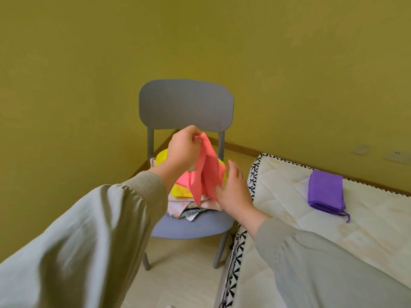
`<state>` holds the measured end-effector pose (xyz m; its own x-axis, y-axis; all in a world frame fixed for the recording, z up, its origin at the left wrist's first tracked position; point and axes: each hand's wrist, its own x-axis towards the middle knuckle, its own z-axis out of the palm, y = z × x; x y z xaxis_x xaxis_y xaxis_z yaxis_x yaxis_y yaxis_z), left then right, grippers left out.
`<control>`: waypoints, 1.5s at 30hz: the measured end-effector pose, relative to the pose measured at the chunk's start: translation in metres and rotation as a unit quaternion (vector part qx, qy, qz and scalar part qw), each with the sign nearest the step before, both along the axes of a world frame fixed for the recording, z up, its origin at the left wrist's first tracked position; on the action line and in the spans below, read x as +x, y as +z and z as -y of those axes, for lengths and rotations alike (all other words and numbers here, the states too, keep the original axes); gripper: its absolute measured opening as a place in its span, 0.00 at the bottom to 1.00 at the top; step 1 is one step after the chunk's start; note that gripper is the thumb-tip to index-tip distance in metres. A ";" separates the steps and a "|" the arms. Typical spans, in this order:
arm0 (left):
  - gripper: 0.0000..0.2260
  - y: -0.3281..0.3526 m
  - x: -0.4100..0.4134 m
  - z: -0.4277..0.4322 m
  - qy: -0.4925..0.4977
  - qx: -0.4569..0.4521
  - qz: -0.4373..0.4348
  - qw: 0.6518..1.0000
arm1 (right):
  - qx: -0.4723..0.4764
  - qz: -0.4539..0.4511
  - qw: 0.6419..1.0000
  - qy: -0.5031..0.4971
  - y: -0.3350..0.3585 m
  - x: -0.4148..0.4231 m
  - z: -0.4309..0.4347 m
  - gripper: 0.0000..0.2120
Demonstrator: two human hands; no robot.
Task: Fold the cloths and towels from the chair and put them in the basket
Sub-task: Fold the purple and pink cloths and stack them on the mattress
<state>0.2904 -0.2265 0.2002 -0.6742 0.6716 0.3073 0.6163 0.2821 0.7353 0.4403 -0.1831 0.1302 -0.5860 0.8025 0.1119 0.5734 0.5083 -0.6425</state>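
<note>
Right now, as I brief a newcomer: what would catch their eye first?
The pink cloth held up in the middle, pinched at its top by the left hand while the open right hand is at its lower edge. Behind it, a grey chair carries a heap of cloths; to the right a folded purple cloth lies on the bed.

The cloth (205,172), the left hand (183,150) and the right hand (233,192) hide much of the pile (178,203) on the chair (185,103), the bed (333,241) runs off the right and bottom edges, and two wall plates (362,149) are too blurred to identify.
</note>
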 end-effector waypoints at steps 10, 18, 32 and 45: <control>0.08 0.111 0.079 0.042 -0.095 -0.014 -0.056 0.994 | -0.040 -0.186 0.982 0.006 0.128 0.040 0.033 0.11; 0.14 0.170 0.110 0.100 -0.104 -0.090 -0.104 0.985 | 0.001 -0.214 0.977 0.013 0.191 0.080 0.065 0.14; 0.08 0.200 0.109 0.160 -0.177 0.032 0.232 0.956 | -0.086 -0.168 0.980 0.069 0.224 0.107 0.093 0.15; 0.06 0.183 0.128 0.150 -0.061 0.100 0.249 0.961 | -0.268 -0.234 0.930 0.087 0.231 0.118 0.095 0.08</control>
<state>0.4186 -0.3765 0.3834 -0.6905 0.7166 0.0984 0.1937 0.0521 0.9797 0.5588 -0.2784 0.3611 -0.6998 0.7143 -0.0017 0.1053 0.1008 -0.9893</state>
